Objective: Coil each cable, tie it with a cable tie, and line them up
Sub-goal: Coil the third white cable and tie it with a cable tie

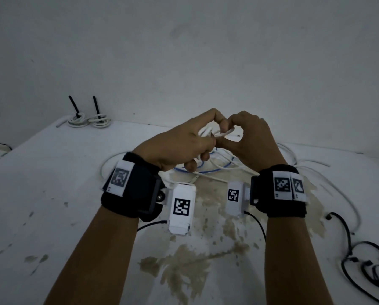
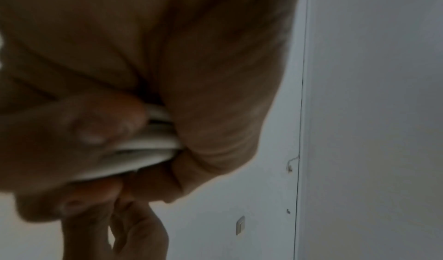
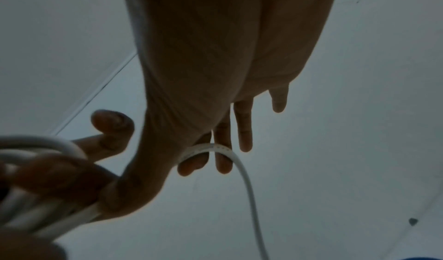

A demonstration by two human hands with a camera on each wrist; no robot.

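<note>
Left hand [image 1: 173,148] clutching white cable coil [image 1: 206,132], right hand [image 1: 253,139] pinching its strand, two tied coils [image 1: 88,122] far-left, black cable [image 1: 360,260] right

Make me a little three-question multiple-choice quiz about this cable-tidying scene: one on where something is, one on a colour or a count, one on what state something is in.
1. Where do the finished coils lie?
A. at the table's far left corner
B. on the person's lap
C. under the black cables

2. How many tied coils, each with a black cable tie sticking up, are there?
A. none
B. two
C. five

3. What is the left hand doing?
A. resting flat on the table
B. gripping a bundle of white cable loops
C. holding scissors

Answers:
1 A: the head view shows them by the wall at the far left of the table.
2 B: two white coils sit side by side, each with one black tie.
3 B: the left wrist view shows fingers curled round white strands, while the right hand has white cable running over its fingers.
</note>
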